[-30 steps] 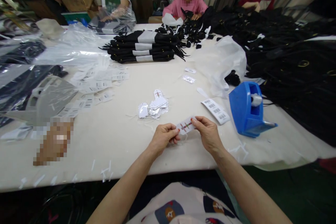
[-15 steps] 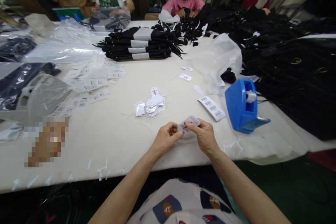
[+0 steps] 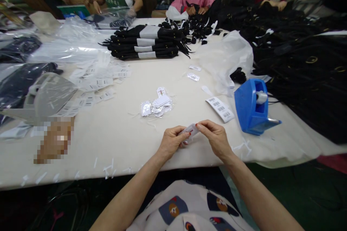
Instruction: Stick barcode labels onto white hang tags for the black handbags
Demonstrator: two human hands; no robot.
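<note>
Between my two hands, low over the near edge of the table, is a small white hang tag (image 3: 191, 130) with red and grey print, apparently in a clear sleeve. My left hand (image 3: 173, 140) pinches its left end between thumb and fingers. At the tag's upper right corner, the thumb and fingertips of my right hand (image 3: 215, 136) are closed on it. A loose pile of white tags (image 3: 161, 104) in clear sleeves lies just beyond my left hand. Past my right hand lies a sheet of barcode stickers (image 3: 220, 109).
A blue tape dispenser (image 3: 251, 106) stands to the right, a grey dispenser (image 3: 47, 95) to the left beside barcode labels (image 3: 93, 83). Bundled black goods (image 3: 146, 43) lie at the back, a black heap (image 3: 303, 68) at right. Several people work across the table.
My right hand has shifted from the tag's face to its upper right corner. My left hand keeps its hold, and the tag is turned more upward. The view has shifted slightly.
</note>
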